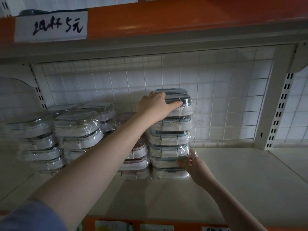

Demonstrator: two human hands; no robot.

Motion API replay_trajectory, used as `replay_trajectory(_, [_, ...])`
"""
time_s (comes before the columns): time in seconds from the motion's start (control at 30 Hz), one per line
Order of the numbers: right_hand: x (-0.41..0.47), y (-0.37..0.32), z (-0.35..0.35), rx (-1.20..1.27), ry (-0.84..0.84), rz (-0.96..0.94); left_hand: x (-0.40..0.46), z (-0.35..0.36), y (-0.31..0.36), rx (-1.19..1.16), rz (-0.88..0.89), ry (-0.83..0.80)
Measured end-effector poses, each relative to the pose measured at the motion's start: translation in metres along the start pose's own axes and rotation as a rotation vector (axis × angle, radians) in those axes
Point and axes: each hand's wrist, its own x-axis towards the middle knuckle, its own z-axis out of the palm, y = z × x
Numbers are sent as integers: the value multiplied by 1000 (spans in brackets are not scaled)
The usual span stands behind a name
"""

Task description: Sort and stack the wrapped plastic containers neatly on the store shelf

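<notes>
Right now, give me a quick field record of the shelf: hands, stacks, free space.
left hand: rests on top container of the blue-lid stack
right hand: fingers touch the stack's lower right side
pink-lid stack: directly left of the blue-lid stack, shorter
grey-lid stacks: far left, uneven
shelf: bare surface right of the blue-lid stack

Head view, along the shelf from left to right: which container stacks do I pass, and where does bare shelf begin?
Clear-lidded stacks → pink-lidded stack → tall blue-lidded stack, with the left hand on top and the right hand at its lower side → bare shelf.
</notes>
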Motion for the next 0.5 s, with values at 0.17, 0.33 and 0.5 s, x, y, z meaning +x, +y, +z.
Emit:
replay_trajectory(0.17, [0, 3, -2, 9, 6, 7, -1, 2, 0, -14, 2, 19])
replay_trajectory(0.33, [-4, 12, -15, 94, -9, 43, -11, -2, -4, -13, 52, 55])
replay_trajectory(0.5, [-5, -9, -31, 318, 10, -51, -16, -11, -4, 19, 82, 81])
